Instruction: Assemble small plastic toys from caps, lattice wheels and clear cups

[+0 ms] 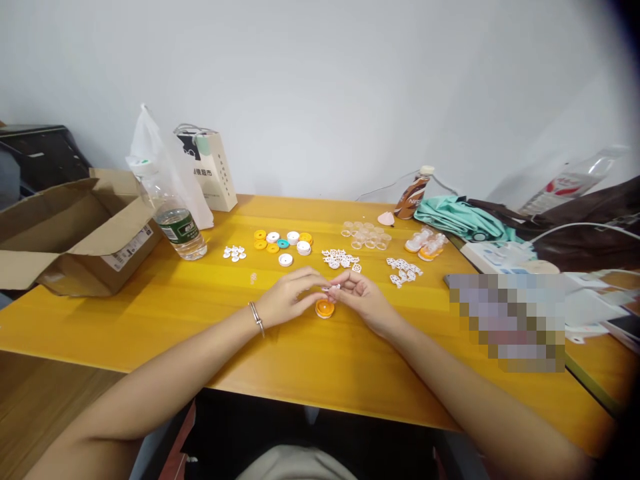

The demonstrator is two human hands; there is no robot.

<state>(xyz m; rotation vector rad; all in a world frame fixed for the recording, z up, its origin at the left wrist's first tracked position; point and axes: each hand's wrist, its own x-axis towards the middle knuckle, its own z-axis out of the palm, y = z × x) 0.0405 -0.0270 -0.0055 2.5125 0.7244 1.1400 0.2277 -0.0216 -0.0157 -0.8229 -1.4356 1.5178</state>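
Between the fingertips of my left hand and my right hand is a small white plastic piece, pinched by both. Its exact shape is partly hidden by the fingers. Just below it on the table sits a round orange part with a white underside. Beyond my hands lie a cluster of white openwork pieces and, to the right, another group of similar white pieces. Several orange, white and blue round parts lie farther left, beside small white discs.
Clear plastic rings lie at the back. Two clear-and-orange assemblies stand near a brown drink bottle. A water bottle and cardboard box are left; a teal cloth item and power strip are right.
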